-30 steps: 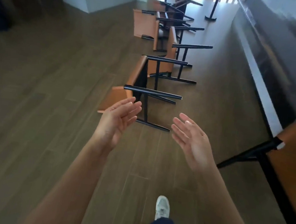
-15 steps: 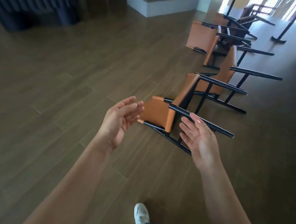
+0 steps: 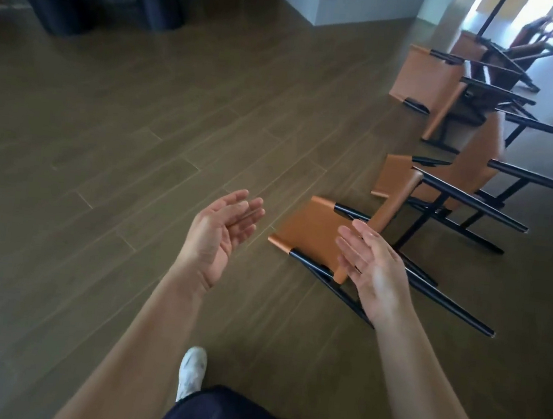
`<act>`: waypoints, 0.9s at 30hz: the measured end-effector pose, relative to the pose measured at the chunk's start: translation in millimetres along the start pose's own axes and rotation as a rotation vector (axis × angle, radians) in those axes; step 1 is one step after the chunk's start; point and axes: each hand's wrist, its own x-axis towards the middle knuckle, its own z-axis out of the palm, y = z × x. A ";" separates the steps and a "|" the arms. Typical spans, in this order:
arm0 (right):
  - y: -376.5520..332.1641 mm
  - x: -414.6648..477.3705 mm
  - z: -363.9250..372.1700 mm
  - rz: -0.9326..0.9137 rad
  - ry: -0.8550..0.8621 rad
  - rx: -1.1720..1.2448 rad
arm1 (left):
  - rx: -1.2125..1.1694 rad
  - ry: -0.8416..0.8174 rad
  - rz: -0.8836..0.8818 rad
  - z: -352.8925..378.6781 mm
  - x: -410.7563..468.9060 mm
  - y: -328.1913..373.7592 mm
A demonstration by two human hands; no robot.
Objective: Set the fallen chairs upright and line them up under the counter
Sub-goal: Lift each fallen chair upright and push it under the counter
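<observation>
Head view: nearest fallen chair (image 3: 310, 233) is lying tipped over, legs sideways.
Left hand (image 3: 219, 237): hovering empty, fingers straight, probably readying to lift.
Right hand (image 3: 372, 277): hovering likewise, empty, fingers straight.

Orange-tan chairs (image 3: 313, 233) with black frames lie on brown plank floor (image 3: 137, 160) (white shoe (image 3: 192, 371)).
</observation>
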 end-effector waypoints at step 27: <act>-13.6 300.3 181.2 0.003 0.306 0.443 | 0.244 -0.321 -0.247 11.7 403.8 127.0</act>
